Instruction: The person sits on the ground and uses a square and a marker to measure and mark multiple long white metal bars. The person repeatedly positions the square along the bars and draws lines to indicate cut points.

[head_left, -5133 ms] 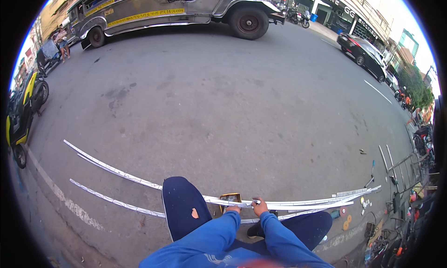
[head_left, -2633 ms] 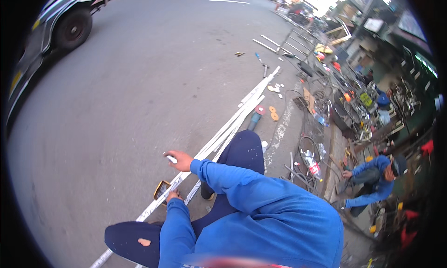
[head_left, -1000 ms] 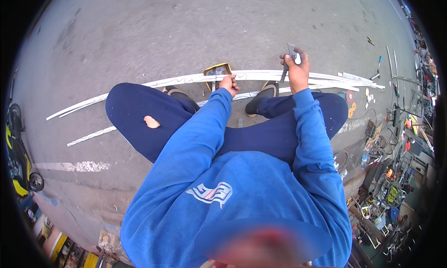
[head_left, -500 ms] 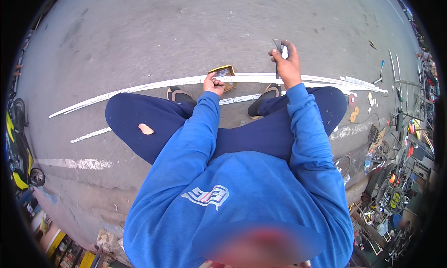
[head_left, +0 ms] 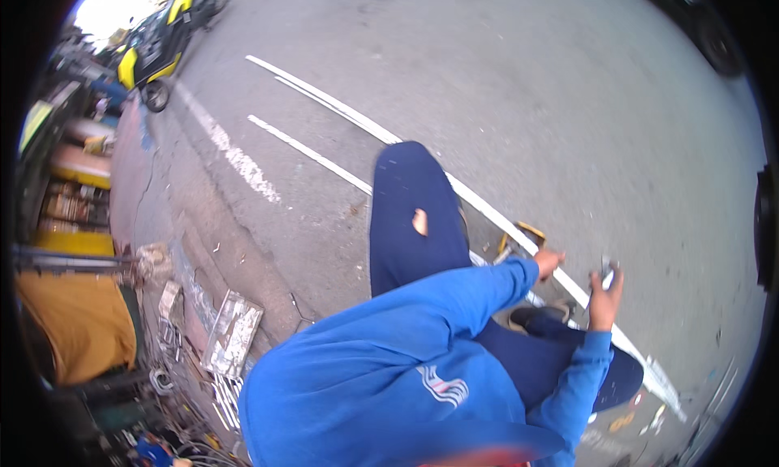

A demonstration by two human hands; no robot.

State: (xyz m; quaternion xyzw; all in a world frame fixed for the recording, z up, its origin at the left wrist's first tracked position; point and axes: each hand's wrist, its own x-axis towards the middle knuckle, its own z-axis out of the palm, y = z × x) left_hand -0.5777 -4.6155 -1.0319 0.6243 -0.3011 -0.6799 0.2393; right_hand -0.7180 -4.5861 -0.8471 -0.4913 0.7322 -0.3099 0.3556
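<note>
The person in the blue sweatshirt is crouching over long white metal strips [head_left: 487, 215] that are lying on the asphalt, running from about ten o'clock down to four o'clock. The left hand [head_left: 548, 262] is pressing down beside a small yellow-framed tool [head_left: 523, 236] sitting against the strip; how far its fingers are curled I cannot tell. The right hand [head_left: 604, 296], at about three o'clock, is closing around a small silvery marker-like object [head_left: 607, 272], raised just above the strip.

Judging from this, the strip could be slipping sideways under the left hand's pressure, since it is resting loose on the rough road, and any mark or cut would be landing off line. The person is also working in an open roadway, so passing vehicles are posing a risk.

Farther out at eight o'clock, a shallow grey tray [head_left: 231, 333] is sitting on the kerb among scrap metal; what it is holding is too blurred to tell. At eleven o'clock a yellow vehicle [head_left: 158, 49] is standing by the roadside.
</note>
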